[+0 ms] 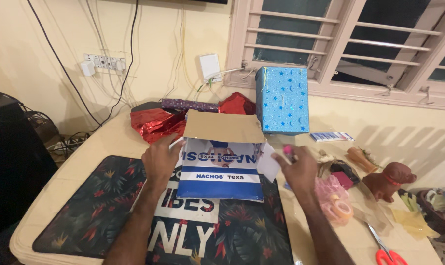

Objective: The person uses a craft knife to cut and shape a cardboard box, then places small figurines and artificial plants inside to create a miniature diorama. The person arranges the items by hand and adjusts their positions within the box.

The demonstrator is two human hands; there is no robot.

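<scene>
A blue and white cardboard box (221, 177) stands on a dark leaf-patterned mat (85, 211), its brown top flap (223, 126) raised. My left hand (161, 162) presses flat against the box's left side. My right hand (298, 169) hovers at the box's right side, pinching a small pink object (287, 151) between its fingers, beside a white flap (268, 166).
A tall box wrapped in blue star paper (282, 100) stands behind. Red foil wrapping (153, 123) lies at the back left. Tape rolls (341, 208), red-handled scissors (387, 250), a brown dog figurine (390, 180) and a pack (331, 136) sit on the right of the beige table (60, 172).
</scene>
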